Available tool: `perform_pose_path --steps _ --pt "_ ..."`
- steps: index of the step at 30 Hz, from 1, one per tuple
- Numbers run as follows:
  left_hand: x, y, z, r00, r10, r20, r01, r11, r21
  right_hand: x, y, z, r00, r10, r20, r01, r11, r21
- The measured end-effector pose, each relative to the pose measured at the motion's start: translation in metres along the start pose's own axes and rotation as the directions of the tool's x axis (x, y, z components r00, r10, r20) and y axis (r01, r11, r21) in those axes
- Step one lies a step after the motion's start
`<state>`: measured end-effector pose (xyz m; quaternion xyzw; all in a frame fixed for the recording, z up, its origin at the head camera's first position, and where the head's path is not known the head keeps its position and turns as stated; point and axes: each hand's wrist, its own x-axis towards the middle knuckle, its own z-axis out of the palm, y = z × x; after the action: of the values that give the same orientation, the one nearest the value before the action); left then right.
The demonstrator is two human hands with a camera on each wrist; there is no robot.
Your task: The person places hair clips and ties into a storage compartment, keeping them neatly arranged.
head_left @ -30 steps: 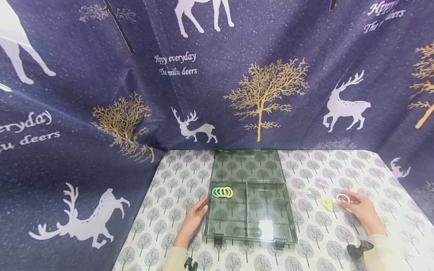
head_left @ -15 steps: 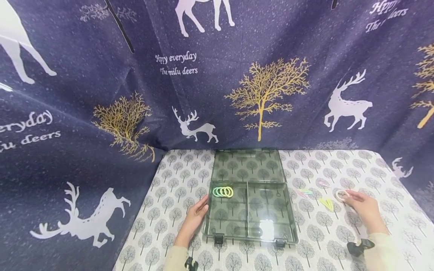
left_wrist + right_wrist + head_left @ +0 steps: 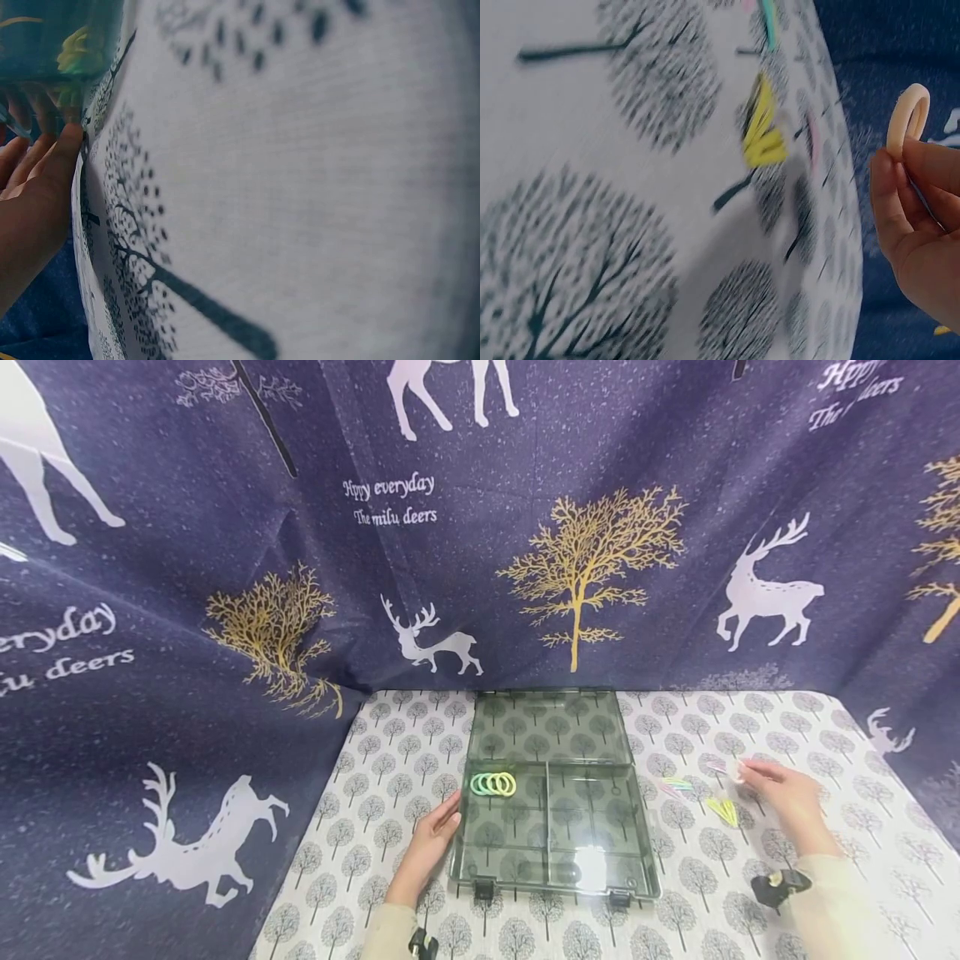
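Note:
My right hand (image 3: 783, 797) pinches a cream ring-shaped hair tie (image 3: 897, 129) between thumb and fingers, held up above the cloth. In the head view this tie (image 3: 738, 772) shows edge-on, right of the yellow hair clips (image 3: 723, 812). Nearly straight fingers of my left hand (image 3: 431, 839) touch the left wall of a see-through green-grey divided box (image 3: 510, 839). Inside that box, at the back left, several green to yellow hair ties (image 3: 492, 785) lie in an overlapping row.
The box's lid (image 3: 551, 727) lies back towards the curtain (image 3: 450, 568). Pink and green clips (image 3: 675, 786) lie to the box's right, with a pink-purple one (image 3: 717, 768) further right. A tree-patterned cloth (image 3: 390, 893) covers the table.
My right hand has moved away from me and slightly left with the cream hair tie, which has turned from face-on to edge-on. The left hand and box have stayed put.

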<state>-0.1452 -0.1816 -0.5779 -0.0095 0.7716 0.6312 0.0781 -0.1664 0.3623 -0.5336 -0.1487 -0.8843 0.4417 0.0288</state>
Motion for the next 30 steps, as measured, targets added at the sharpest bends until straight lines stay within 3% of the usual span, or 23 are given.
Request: perform_pose_path --steps 5,12,24,30 --pt "0.0 0.001 0.0 1.0 -0.004 -0.003 0.004 1.0 0.0 0.003 -0.025 0.006 0.999 -0.051 0.008 0.051 0.999 -0.001" --pt "-0.002 0.004 0.0 1.0 0.018 0.014 -0.018 1.0 0.001 0.011 -0.053 0.023 0.994 -0.098 0.047 0.086 0.974 0.211" --pt "0.001 -0.001 0.0 1.0 0.024 0.018 -0.024 1.0 0.008 0.022 -0.096 0.07 0.976 -0.15 0.155 0.116 0.971 0.21" --pt "0.001 -0.003 0.0 1.0 0.024 0.014 -0.024 1.0 0.009 0.024 -0.12 0.091 0.972 -0.166 0.163 0.109 0.943 0.314"
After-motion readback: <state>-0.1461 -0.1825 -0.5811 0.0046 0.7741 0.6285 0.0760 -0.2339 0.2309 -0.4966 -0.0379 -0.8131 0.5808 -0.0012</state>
